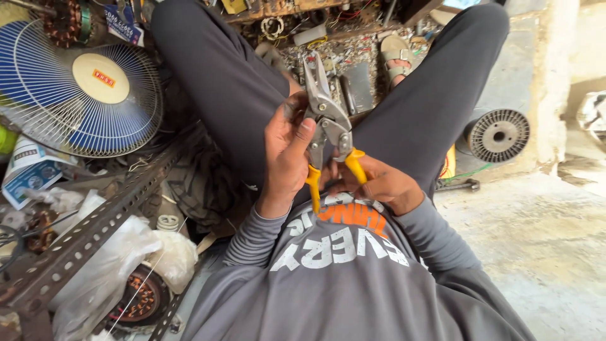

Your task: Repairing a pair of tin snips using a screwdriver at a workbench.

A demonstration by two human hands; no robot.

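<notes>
- Snips point(328, 120) with yellow handles sit upright between my knees, blades pointing away from me.
- My left hand point(285, 155) clasps the pivot and left handle.
- My right hand point(379, 183) grips the right handle.
- Concrete floor point(543, 240) lies on my right, a table fan point(82, 88) on my left.

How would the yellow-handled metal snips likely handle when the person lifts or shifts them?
The yellow-handled metal snips look all steel, so probably stiff and fairly heavy for their size. The pivoted handles may swing apart unless both hands, left hand and right hand, hold them. The coated yellow grips likely resist slipping.
</notes>
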